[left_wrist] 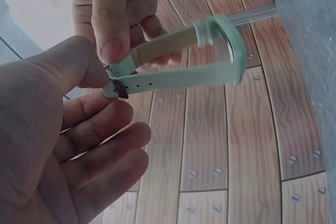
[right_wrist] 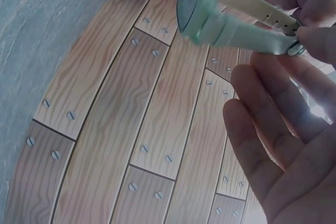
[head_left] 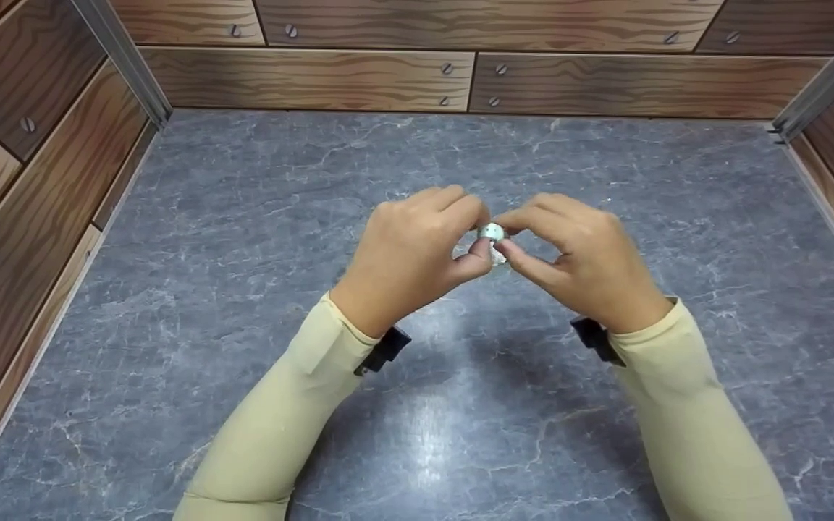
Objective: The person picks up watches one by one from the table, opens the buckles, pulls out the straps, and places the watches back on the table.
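Note:
A mint-green wristwatch (left_wrist: 194, 74) is held up between the two hands, its strap closed into a loop around the buckle. In the left wrist view, my left hand (left_wrist: 58, 124) pinches the strap end by the dark buckle (left_wrist: 119, 88) with thumb and index finger, the other fingers spread loosely. My right hand (head_left: 576, 253) pinches the strap beside it with thumb and forefinger. The watch case (right_wrist: 197, 3) hangs at the far end of the loop, away from the fingers, in the right wrist view. From the head view, only a small part of the strap (head_left: 492, 231) shows between the fingertips.
Below the hands lies a grey marbled tabletop (head_left: 243, 239). Wood-patterned panels (head_left: 316, 79) wall it in at the back and both sides, with metal posts (head_left: 127, 61) at the back corners. Black wrist cameras (head_left: 386, 349) sit on both forearms over pale yellow sleeves.

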The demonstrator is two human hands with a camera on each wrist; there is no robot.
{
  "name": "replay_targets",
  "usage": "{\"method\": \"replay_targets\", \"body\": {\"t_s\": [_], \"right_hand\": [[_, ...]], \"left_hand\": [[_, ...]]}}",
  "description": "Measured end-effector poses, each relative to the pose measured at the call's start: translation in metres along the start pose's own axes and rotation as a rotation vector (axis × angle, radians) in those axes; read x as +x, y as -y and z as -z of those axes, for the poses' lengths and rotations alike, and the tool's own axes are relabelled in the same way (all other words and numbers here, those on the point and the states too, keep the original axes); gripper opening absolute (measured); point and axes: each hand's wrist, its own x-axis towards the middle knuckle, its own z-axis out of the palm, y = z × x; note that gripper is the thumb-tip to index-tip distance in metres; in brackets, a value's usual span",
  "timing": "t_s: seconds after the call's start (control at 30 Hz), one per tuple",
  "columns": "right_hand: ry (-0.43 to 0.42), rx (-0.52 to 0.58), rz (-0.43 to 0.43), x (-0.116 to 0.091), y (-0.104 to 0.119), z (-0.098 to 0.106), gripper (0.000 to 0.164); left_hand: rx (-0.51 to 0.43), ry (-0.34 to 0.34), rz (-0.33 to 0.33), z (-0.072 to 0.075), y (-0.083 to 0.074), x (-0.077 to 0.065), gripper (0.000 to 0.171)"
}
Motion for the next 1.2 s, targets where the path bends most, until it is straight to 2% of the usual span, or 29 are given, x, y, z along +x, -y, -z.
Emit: {"method": "replay_targets", "body": {"t_s": [0.27, 0.4, 0.87, 1.07, 1.2], "right_hand": [[-0.083, 0.084, 0.016, 0.0037, 0.0016, -0.0023, 0.011], [-0.063, 0.119, -0.006, 0.0028, 0.0028, -0.0017, 0.016], [-0.037, 0.158, 0.01, 0.0, 0.004, -0.0023, 0.011], [-0.033, 0.182, -0.025, 0.0002, 0.0047, -0.0011, 0.012], [-0.03, 0.254, -0.081, 0.0004, 0.0061, -0.0001, 0.014]], "left_hand": [[-0.055, 0.02, 0.006, 0.002, 0.0023, 0.0006, 0.005], [-0.071, 0.022, 0.002, 0.0028, 0.003, 0.0009, 0.007], [-0.085, 0.021, -0.043, 0.0028, 0.0014, 0.0005, 0.008], [-0.111, 0.039, -0.014, 0.0041, 0.0013, 0.0003, 0.006], [-0.137, 0.035, 0.027, 0.0052, 0.0005, 0.0004, 0.007]]}}
